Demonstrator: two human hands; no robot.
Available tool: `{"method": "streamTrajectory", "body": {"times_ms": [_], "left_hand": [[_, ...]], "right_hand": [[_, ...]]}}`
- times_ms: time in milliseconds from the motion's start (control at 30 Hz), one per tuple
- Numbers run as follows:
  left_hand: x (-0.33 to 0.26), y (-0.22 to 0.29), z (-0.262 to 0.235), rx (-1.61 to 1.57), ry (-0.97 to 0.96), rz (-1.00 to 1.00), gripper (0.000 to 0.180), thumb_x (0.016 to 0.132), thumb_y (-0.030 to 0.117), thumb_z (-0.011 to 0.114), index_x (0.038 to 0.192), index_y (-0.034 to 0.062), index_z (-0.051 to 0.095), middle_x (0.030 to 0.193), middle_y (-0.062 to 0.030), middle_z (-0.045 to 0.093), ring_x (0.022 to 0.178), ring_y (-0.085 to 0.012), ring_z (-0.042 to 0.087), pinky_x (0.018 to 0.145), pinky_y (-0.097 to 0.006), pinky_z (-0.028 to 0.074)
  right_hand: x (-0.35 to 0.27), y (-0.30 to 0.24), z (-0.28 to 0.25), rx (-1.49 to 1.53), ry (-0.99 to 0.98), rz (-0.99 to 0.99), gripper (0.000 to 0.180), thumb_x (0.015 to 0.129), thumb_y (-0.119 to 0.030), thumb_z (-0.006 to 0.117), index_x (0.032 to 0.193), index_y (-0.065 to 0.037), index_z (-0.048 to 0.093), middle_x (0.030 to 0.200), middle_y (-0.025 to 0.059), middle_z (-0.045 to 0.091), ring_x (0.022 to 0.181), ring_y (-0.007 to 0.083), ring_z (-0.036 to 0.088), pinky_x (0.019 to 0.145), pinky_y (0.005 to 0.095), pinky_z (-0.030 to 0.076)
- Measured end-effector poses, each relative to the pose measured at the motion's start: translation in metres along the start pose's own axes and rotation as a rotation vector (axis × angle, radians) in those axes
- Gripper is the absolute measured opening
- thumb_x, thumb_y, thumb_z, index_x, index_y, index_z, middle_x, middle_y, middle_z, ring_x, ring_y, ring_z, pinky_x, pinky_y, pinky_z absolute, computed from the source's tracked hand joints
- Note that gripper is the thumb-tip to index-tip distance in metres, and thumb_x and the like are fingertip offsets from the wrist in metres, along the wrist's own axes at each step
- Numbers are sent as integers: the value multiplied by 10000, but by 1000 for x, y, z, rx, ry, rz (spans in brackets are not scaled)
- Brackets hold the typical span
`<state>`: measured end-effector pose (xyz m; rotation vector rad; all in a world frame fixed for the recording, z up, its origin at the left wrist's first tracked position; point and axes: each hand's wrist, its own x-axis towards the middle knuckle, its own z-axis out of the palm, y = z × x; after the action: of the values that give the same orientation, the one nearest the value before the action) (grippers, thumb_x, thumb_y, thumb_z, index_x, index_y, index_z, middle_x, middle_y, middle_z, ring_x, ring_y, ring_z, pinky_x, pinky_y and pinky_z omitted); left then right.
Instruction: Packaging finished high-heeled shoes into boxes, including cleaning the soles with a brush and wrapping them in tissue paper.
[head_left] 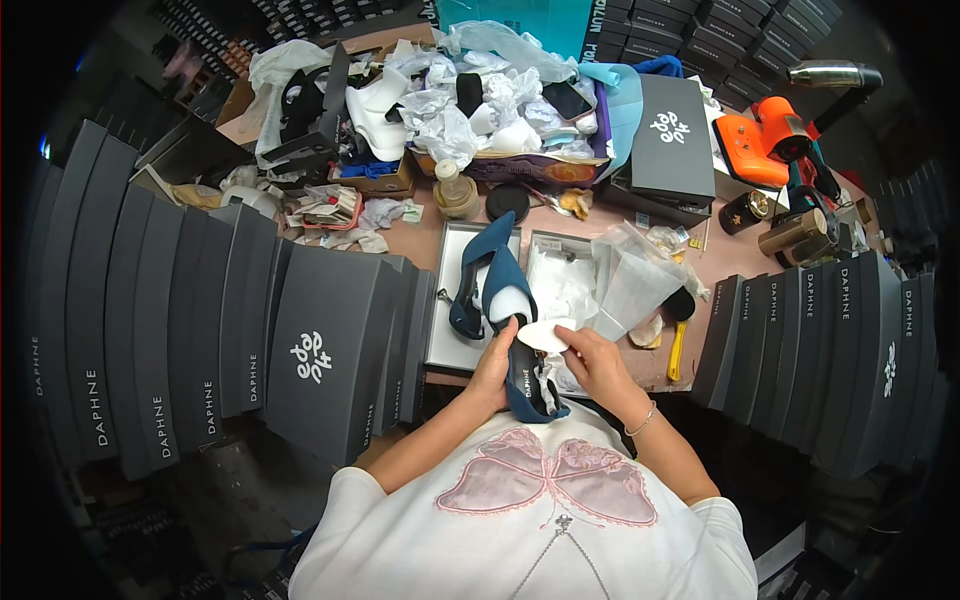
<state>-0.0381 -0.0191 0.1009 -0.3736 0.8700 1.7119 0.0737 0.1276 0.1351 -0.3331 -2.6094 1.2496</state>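
- The left hand [492,372] is closed around the side of a blue pointed shoe [522,372], its thumb laid over the inner edge.
- The right hand [592,362] pinches a white oval pad [543,336] between thumb and fingers, just over the shoe's opening.
- That shoe is held in front of the chest, toe pointing away from the person, with white stuffing [510,303] in its front.
- A matching blue shoe [463,312] lies just beyond, in a white-lined open box half [455,352] (it leans close to the held one, and whether they touch is hard to tell).
- To the right, a second box half [541,243] contains white paper, partly covered by a translucent sheet [635,282].
- Near it lies a yellow-handled tool [677,350].
- Farther back stand a glass jar [457,192] and a purple carton [560,170] heaped with crumpled wrapping [440,130].
- Dark shoeboxes [325,400] flank both sides.
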Motion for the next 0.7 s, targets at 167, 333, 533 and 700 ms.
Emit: {"method": "streamTrajectory", "body": {"times_ms": [167, 333, 533, 700], "left_hand": [[-5, -3, 5, -32, -13, 8, 606, 895, 642, 466, 1111, 85, 571, 972, -64, 632, 889, -183, 619, 795, -346, 513], [-14, -9, 26, 40, -53, 64, 694, 938, 657, 332, 1321, 88, 440, 1239, -102, 547, 1173, -221, 521, 1004, -379, 421], [-7, -11, -9, -16, -109, 80, 729, 929, 688, 257, 1264, 77, 472, 1065, -96, 623, 888, -192, 650, 749, -331, 558], [0, -20, 3, 2, -88, -24, 720, 935, 674, 272, 1159, 45, 541, 934, -115, 650, 770, -196, 654, 664, -320, 563]], "right_hand": [[5, -29, 9, -453, -227, -195, 118, 853, -180, 613, 889, -67, 619, 715, 75, 591, 620, 249, 639, 527, 374, 499], [41, 1, 47, -403, -27, -156, 164, 851, -210, 613, 818, -55, 572, 733, 107, 605, 650, 280, 653, 535, 370, 512], [42, -21, 14, -189, 4, -53, 254, 797, -196, 699, 1013, -94, 611, 901, 95, 589, 793, 305, 629, 645, 402, 509], [76, 19, 34, -240, -9, -139, 256, 778, -188, 705, 985, -93, 586, 920, 101, 572, 831, 308, 608, 659, 401, 499]]}}
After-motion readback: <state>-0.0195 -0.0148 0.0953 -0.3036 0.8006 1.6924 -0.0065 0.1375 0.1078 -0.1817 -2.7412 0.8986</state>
